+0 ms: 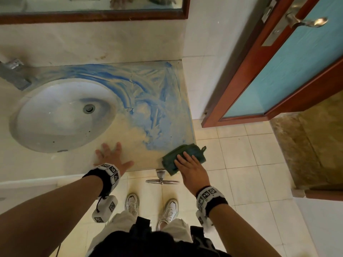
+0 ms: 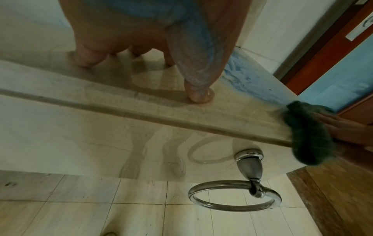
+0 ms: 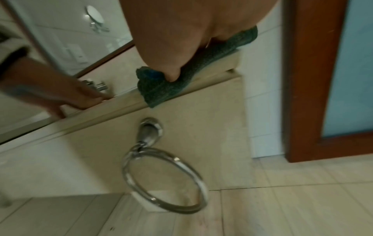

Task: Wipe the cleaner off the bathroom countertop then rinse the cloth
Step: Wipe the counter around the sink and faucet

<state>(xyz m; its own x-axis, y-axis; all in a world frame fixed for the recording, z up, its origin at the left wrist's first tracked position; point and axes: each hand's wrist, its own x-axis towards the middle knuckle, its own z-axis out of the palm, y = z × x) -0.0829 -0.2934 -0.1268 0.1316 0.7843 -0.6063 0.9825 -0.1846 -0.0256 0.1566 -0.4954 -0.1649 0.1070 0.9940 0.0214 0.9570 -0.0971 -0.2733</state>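
Note:
Blue cleaner [image 1: 154, 101] is smeared in streaks over the right part of the beige countertop [image 1: 126, 134], from the back wall to the front right corner. A dark green folded cloth [image 1: 174, 154] lies at that corner and hangs a little over the front edge. My right hand [image 1: 187, 164] lies flat on top of it and presses it down; in the right wrist view the thumb pushes into the cloth [image 3: 161, 91]. My left hand [image 1: 111, 156] rests flat with spread fingers on a wiped patch near the front edge, just right of the sink. It holds nothing.
An oval white sink [image 1: 61, 115] is set into the counter on the left, with a metal faucet [image 1: 13, 73] behind it. A chrome towel ring [image 1: 162, 180] hangs from the counter front below the cloth. A red-framed door [image 1: 278, 71] stands open on the right; tiled floor below.

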